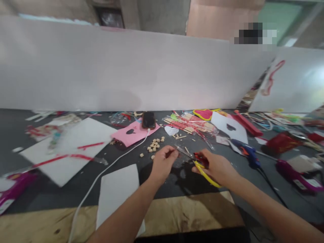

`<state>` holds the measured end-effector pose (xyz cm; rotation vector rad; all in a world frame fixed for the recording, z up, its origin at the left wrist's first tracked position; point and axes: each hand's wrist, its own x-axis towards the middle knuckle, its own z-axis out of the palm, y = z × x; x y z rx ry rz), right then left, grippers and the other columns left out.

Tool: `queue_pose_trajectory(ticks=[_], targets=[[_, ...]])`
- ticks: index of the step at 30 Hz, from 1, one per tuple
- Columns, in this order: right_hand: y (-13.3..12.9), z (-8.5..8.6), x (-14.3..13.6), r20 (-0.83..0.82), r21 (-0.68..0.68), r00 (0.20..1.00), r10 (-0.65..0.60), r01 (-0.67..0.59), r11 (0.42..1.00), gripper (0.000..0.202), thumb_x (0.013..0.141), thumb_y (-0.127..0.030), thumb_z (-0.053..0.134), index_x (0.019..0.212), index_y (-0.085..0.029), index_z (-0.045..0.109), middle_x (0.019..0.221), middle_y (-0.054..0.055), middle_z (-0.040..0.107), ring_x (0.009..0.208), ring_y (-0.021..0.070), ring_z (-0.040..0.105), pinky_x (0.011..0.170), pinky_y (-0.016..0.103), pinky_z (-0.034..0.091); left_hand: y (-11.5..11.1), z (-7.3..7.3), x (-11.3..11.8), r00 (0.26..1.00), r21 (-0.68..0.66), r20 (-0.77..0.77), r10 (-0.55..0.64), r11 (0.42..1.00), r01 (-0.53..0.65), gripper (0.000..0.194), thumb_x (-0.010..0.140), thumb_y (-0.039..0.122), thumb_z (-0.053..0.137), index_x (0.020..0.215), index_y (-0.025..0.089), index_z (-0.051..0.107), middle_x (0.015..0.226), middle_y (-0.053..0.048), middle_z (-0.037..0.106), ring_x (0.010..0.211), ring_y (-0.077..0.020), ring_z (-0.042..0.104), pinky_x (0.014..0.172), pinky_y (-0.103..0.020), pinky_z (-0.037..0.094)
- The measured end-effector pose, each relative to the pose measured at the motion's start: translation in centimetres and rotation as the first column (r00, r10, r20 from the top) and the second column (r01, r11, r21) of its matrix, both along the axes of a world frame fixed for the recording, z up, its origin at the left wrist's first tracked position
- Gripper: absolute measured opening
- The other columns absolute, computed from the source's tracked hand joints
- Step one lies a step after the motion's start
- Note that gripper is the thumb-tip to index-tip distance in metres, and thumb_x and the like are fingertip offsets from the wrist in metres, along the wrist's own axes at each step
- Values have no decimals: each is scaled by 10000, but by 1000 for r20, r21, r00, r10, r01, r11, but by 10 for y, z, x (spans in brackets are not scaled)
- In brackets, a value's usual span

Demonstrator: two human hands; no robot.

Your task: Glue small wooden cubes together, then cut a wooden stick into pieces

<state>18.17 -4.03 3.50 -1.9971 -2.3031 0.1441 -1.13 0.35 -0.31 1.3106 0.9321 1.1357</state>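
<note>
My right hand (217, 167) is closed round a hand cutter (206, 173) with a long yellow handle and a red-and-black part, its jaws pointing left. Close to those jaws, my left hand (163, 163) pinches thumb against fingers; a thin greyish piece runs between the two, too blurred to name. A short bit of wooden stick (186, 149) shows just above the jaws. Beyond my left hand lies a heap of small pale wooden pieces (153, 145). Short stick offcuts (180, 137) are scattered past my fingertips, beside a white paper heart (171, 130).
A phone (148, 120) with a white cable (108, 168) rests on pink paper (121, 136). Wrapped sticks (187, 123) lie behind. Glue guns, one blue (250, 155) and one purple (298, 175), are at right. White boards (116, 199) lie left; a tall white panel (121, 71) stands behind.
</note>
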Motion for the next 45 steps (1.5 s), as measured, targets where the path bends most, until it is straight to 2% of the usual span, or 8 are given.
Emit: queue_pose_trajectory(ticks=[5,11,15,19,25,34,40,45], targets=[[-3,-6,2,-137,-77,983,120,-131,988,449,828,-514,436,1170,-223,457,771,32,659,636,183,622,558,254,421,2,-4,3,997,-26,69,-18,999,19,148,760,290,563,779,147,592,677,-12,639,662,-138,586,665,-236,433],[-11,-2,-5,-332,-116,931,155,-204,972,305,864,-427,409,1018,-198,541,766,18,623,649,148,560,578,229,430,1,-4,3,1000,29,-8,-22,999,22,152,768,283,548,807,148,606,678,-16,647,628,-135,595,609,-222,432],[-13,0,-5,-304,-98,938,169,-207,973,294,842,-437,432,998,-198,503,754,16,597,647,152,549,588,247,440,-2,5,0,997,105,-76,16,994,-8,143,781,251,528,786,146,624,676,-21,660,650,-134,604,610,-210,427],[-11,-4,-3,-295,-94,933,206,-243,966,437,797,-468,476,1108,-165,429,905,82,598,756,195,575,670,310,465,-4,10,-2,998,124,-69,-11,992,19,160,793,238,515,743,137,629,653,-21,654,647,-128,596,628,-204,432],[-5,-10,0,-177,44,948,265,-261,964,611,692,-530,592,1145,-170,398,1036,135,553,947,274,538,789,398,442,-3,3,2,994,83,25,-102,992,100,202,803,280,514,700,134,609,653,-20,638,629,-124,566,629,-213,429],[-3,-15,-6,1,153,972,236,-234,960,588,722,-550,561,1157,-177,431,1038,131,581,994,285,537,811,404,442,0,-3,4,968,37,190,-164,986,160,198,801,298,529,717,128,587,678,-28,600,643,-125,560,647,-229,433],[-4,-18,-9,-76,95,997,-7,14,995,474,739,-538,510,1045,-181,456,832,87,658,679,233,650,552,311,462,-2,0,4,972,16,167,-168,986,167,201,797,299,533,691,136,584,621,-16,604,618,-120,554,623,-217,426],[-3,-16,-6,-19,40,999,48,-47,998,382,765,-539,461,924,-196,518,726,79,659,636,240,642,547,312,442,-6,4,4,981,32,114,-157,988,154,189,796,262,519,669,141,587,607,-7,608,616,-115,551,612,-206,416]])
